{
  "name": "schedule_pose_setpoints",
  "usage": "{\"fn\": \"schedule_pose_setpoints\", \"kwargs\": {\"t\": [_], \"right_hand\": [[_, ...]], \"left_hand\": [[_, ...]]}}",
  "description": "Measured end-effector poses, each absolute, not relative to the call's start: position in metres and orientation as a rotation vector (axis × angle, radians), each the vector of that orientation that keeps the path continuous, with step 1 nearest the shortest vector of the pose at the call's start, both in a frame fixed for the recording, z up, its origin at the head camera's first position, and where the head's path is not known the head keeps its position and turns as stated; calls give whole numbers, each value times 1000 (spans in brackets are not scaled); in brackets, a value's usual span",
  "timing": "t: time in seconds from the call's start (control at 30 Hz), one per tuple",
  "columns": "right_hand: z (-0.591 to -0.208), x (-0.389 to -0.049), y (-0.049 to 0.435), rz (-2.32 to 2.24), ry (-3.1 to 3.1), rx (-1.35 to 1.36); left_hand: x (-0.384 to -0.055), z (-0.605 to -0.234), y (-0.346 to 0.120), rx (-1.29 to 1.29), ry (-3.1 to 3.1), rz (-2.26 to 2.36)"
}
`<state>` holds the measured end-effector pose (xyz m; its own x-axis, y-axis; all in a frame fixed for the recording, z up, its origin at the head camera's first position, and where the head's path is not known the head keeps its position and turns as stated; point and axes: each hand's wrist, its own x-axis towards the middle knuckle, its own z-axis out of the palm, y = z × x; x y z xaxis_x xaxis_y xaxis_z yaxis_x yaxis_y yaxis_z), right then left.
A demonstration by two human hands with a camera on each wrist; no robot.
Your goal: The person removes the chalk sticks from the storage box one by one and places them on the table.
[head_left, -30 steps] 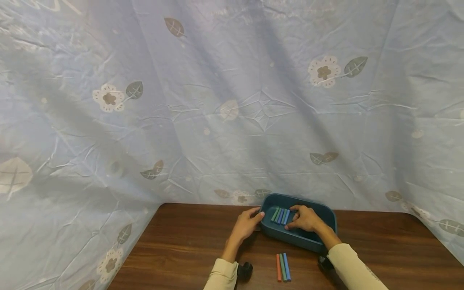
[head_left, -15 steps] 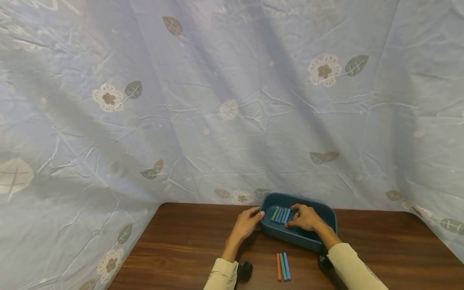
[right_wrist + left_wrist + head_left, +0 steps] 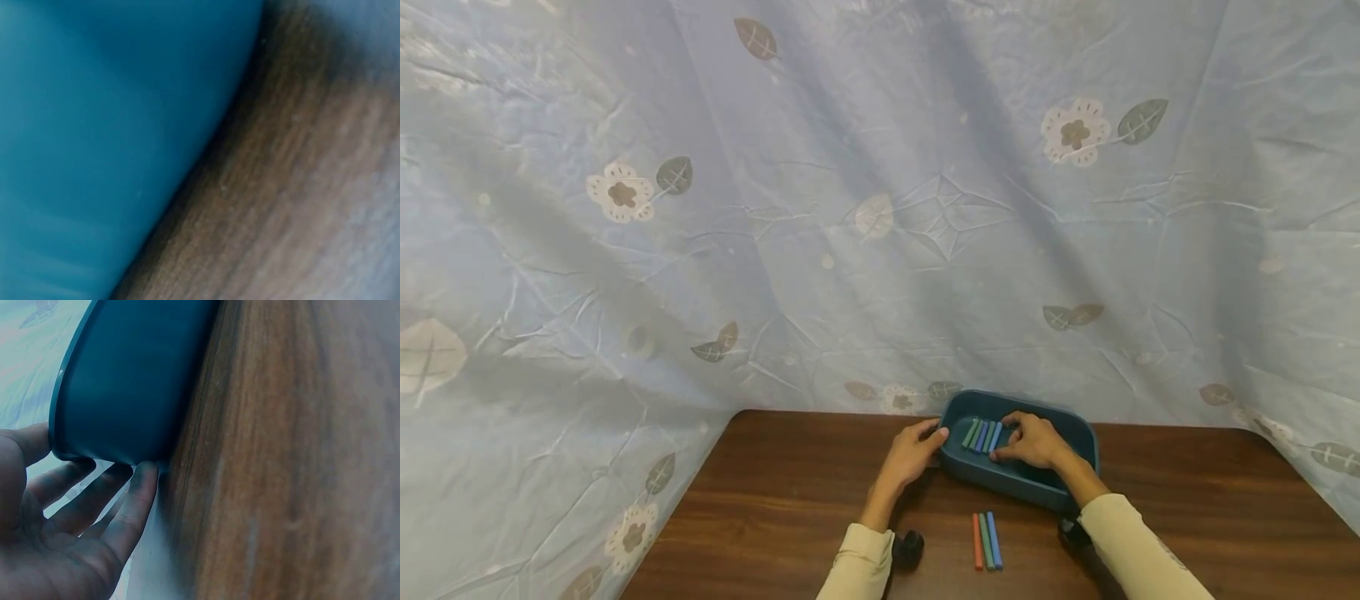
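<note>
A dark teal rectangular tray stands at the back of the table. My left hand grips its left end; in the left wrist view the thumb lies at the rim and several fingertips touch the outer wall. Inside the tray, a row of slim green and blue sticks lies side by side. My right hand reaches into the tray, thumb and forefinger at the two ends of the rightmost blue stick. The right wrist view shows only the tray's blurred wall and wood; no fingers appear there.
On the wooden table, in front of the tray, lie a red stick, a green stick and a blue stick together. A pale flowered cloth hangs behind the table's back edge.
The head view has tilted slightly, so the tray, hands and table sit a little higher. Both hands keep nearly the same places on and in the tray.
</note>
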<state>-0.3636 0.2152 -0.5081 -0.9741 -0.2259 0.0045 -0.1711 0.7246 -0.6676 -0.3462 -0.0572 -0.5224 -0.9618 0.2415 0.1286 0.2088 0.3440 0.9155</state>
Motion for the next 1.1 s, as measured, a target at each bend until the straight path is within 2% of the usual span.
{"fn": "schedule_pose_setpoints", "kwargs": {"t": [0.67,1.1], "right_hand": [[-514,-364,215,-1072,2827,-355],[-507,-373,217,-1053,2822,-370]], "left_hand": [[-344,-529,-58,398,2472,1803],[-351,-520,-57,411,2596,1674]]}}
